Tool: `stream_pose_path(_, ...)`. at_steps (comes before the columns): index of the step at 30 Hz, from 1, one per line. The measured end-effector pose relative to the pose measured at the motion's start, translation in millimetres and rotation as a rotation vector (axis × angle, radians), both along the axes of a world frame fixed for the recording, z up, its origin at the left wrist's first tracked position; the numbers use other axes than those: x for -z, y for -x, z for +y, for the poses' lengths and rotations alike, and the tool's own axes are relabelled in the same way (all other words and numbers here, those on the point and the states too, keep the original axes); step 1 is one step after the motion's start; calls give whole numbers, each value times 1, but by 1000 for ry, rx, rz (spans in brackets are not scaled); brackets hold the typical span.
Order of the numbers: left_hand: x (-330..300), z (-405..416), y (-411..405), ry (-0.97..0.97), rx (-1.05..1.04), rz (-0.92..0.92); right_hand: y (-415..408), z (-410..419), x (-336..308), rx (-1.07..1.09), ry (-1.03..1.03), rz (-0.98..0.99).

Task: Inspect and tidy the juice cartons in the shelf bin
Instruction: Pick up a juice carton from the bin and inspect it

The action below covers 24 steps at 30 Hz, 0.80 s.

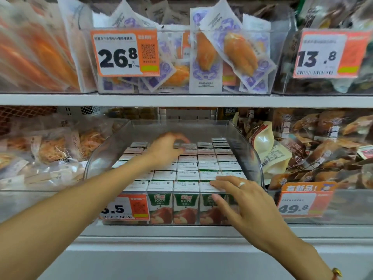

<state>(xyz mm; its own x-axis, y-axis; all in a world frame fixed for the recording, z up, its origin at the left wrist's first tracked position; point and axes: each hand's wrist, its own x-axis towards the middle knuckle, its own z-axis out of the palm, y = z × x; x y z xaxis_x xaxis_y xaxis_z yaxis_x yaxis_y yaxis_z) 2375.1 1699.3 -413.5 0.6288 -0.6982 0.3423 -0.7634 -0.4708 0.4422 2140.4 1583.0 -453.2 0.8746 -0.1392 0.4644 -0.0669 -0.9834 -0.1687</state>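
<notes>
A clear plastic shelf bin [249, 154] on the lower shelf holds several rows of apple juice cartons [186, 175] standing upright, white tops up; green fronts with apples [184, 207] show through the front wall. My left hand [166, 148] reaches deep into the bin and pinches the top of a carton [184, 145] in a back row. My right hand [240, 201], a ring on one finger, lies flat with spread fingers over the front rim, fingertips touching the front-right carton tops.
An orange 5.5 price tag [126, 208] hangs on the bin front. Bagged snacks fill the bins to the left [46, 150] and right [314, 150]. The upper shelf [185, 101] hangs low over the bin with packets and a 26.8 tag [124, 53].
</notes>
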Motion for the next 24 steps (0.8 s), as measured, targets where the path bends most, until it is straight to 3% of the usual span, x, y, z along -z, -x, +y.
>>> stream_pose_path(6, 7, 30, 69, -68, 349, 61, 21, -8, -13, 61, 151, -161)
stream_pose_path(17, -29, 14, 91, -417, 394, -312, 9, -2, -30, 358, 74, -26)
stream_pose_path(24, -28, 14, 87, -460, 391, -249, 27, -20, -13, 354, 122, -157)
